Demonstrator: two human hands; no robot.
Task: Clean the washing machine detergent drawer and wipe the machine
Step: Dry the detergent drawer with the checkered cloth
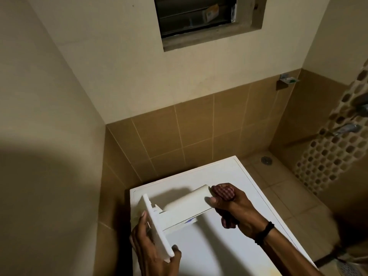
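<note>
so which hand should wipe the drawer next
Right. The right hand grips the cloth against the drawer's far end, while the left hand holds the drawer by its front panel, so it looks best kept as support.

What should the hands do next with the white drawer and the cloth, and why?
Probably slide the checked cloth along the drawer toward the left hand. The right hand holds the cloth against the drawer's far end only, while the left hand grips its front panel, keeping it steady over the washing machine.
</note>
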